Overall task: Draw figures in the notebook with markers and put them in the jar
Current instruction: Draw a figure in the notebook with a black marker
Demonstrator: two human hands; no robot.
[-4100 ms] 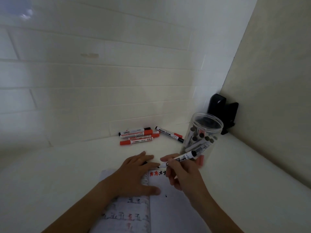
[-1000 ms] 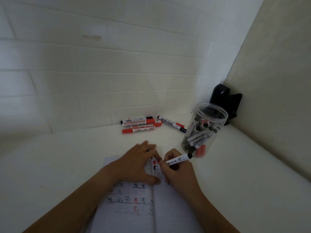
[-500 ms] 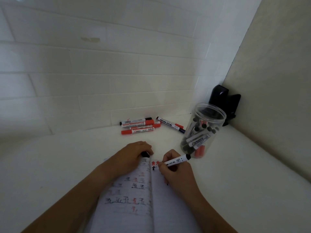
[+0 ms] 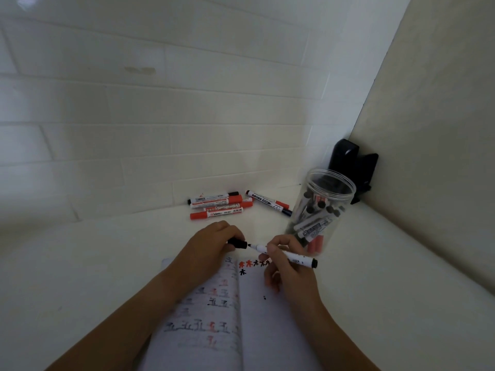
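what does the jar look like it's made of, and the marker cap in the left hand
Jar: clear, glossy, probably plastic; the markers inside show through its wall. Cap, pinched by the left hand: black, smooth, apparently moulded plastic, though too small to be sure.

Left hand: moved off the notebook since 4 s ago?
Yes. The left hand lifted off the notebook page and now grips the cap above its top edge.

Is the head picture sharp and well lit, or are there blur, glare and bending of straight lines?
Head view: dim light, bluish at the left; a small glare spot on the wall at top left; tile lines curve from the wide lens; the notebook writing near the bottom edge is soft, while the jar and marker look sharper.
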